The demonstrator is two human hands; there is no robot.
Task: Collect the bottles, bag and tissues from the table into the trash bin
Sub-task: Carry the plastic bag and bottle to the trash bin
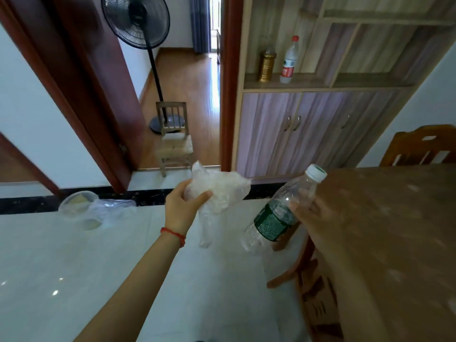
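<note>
While the left hand (183, 203) grips a crumpled clear plastic bag with white tissue bunched inside it (217, 191), thumb on the near side and fingers curled around the far side, the bundle is held in the air above the pale glossy floor (74, 267), a loose tail of plastic hanging down below the fist. A thin red string bracelet (174, 234) circles that wrist. Just to the right, and apart from the bag, the right hand (318, 218) holds an empty clear plastic bottle with a green label and a white cap (278, 213); its fingers wrap the bottle's upper body, though blur keeps me from telling how each finger lies. The bottle is tilted, cap up and to the right, base down and to the left, also clear of any surface. The right forearm crosses in front of the brown wooden table (394, 206), whose top fills the right side of the view, with an orange-brown wooden chair (419, 146) behind it. Farther left on the floor, against the dark skirting, stands a round pale trash bin lined with a clear bag (81, 206). Beyond are a small wooden chair (174, 141) in the doorway, a black standing fan (137, 21), and a wooden cabinet (320, 119) with a gold jar (266, 64) and a red-capped bottle (289, 61) on its shelf.
</note>
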